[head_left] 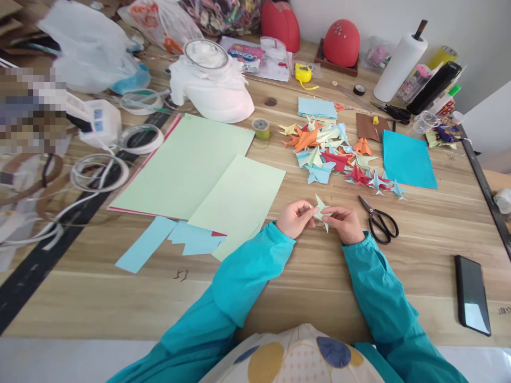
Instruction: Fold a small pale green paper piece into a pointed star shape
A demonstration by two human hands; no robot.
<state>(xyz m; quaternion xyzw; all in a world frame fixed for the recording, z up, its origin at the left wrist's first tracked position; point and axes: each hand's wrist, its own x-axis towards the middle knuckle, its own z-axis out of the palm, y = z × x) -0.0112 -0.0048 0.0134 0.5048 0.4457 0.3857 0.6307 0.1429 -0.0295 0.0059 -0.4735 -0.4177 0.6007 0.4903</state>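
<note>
Between my two hands is a pale green folded paper crane (321, 208), its points sticking out above and below my fingers. My left hand (297, 217) pinches it from the left, thumb on top. From the other side my right hand (343, 222) grips it with thumb and fingertips. Black-handled scissors (381, 219) lie just right of my right hand, blades pointing away. Beyond my hands is a heap of folded paper cranes (307, 139) in orange, red, yellow, green and light blue.
Pale green sheets (239, 199) and light blue paper strips (146, 244) lie at left. A spool of thread (261, 128) stands behind them. Turquoise paper (410, 159) lies right of the heap, a phone (473, 295) at the near right. Coiled white cable (99, 173) crosses the left side.
</note>
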